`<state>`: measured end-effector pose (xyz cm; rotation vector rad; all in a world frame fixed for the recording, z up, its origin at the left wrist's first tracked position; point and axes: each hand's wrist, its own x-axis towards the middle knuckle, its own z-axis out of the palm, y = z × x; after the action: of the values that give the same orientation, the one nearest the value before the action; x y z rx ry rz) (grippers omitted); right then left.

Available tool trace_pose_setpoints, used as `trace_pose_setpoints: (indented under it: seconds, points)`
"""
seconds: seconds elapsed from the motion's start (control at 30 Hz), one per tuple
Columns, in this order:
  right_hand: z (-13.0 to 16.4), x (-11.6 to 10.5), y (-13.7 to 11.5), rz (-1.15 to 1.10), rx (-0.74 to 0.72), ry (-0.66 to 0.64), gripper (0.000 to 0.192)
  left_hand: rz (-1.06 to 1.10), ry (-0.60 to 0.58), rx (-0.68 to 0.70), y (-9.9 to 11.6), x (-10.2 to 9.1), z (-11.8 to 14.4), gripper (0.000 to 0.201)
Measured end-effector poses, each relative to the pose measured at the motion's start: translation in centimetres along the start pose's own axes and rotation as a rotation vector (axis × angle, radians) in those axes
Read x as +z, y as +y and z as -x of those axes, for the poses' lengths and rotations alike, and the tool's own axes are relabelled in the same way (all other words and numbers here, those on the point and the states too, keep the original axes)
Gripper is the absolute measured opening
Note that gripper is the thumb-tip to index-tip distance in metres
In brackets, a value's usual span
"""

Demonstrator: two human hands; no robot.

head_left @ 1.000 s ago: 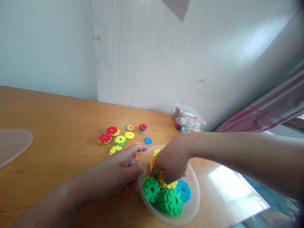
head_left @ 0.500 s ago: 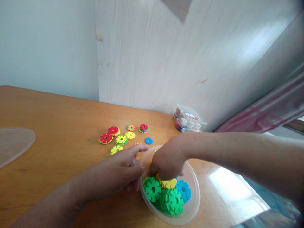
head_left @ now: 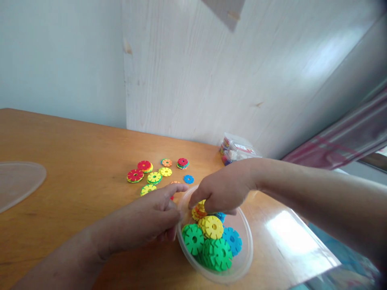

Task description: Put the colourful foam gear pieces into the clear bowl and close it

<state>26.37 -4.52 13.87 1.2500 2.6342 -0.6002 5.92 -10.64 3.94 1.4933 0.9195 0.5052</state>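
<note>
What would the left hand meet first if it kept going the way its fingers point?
The left hand points right, its fingers already at the near wall of the clear bowl. It would likely press that wall first, with the green discs just inside it; depth is hard to judge.

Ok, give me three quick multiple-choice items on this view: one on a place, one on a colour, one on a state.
1. Where does the left hand rest?
A. against the bowl's outer left side
B. on the lid
C. on the box

2. What colour is the disc lying on top of the pile in the bowl?
A. red
B. yellow
C. white

3. How is the right hand?
A. flat on the table
B. fingers curled over discs at the bowl's far rim
C. holding the lid

Answers:
1. A, its fingers touch the bowl's left wall.
2. B, a yellow disc tops the green and blue ones.
3. B, its bent fingers close around yellow and orange discs.
</note>
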Motion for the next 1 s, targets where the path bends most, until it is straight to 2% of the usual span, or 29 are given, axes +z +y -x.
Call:
trace_pose_setpoints:
  seconds: [0.1,0.17,0.27,0.4,0.53,0.63,0.77,0.83,1.0]
  points:
    - [1.6,-2.0,-1.2,-0.066,-0.013,-0.222,0.034,-0.012,-0.004,-0.010,0.2,-0.2,0.1,0.073]
    - [2.6,-2.4,-1.3,-0.122,-0.002,-0.244,0.036,-0.023,0.005,-0.002,0.4,-0.4,0.2,0.072]
    - [4.1,-1.8,-0.4,-0.203,0.010,-0.192,0.040,-0.022,0.044,0.019,0.7,-0.7,0.4,0.068]
    - [5.4,0.2,1.9,-0.334,0.006,0.021,0.035,-0.072,0.151,0.020,1.0,-1.0,0.5,0.065]
    - [5.8,2.6,4.3,-0.525,0.017,0.367,0.026,-0.172,0.308,0.102,1.0,-1.2,0.2,0.055]
    - [4.9,4.6,6.1,-0.691,0.011,0.629,0.022,-0.255,0.455,0.198,1.1,-1.4,0.0,0.044]
    - [2.8,7.1,8.4,-0.817,0.026,0.963,0.021,-0.364,0.585,0.254,1.2,-1.8,0.0,0.035]
    - [1.8,8.2,9.4,-0.786,0.043,1.047,0.021,-0.390,0.630,0.259,1.3,-2.0,0.1,0.033]
    - [0.1,10.4,11.9,-0.569,0.112,1.131,0.024,-0.288,0.734,0.230,1.4,-2.0,-0.6,0.039]
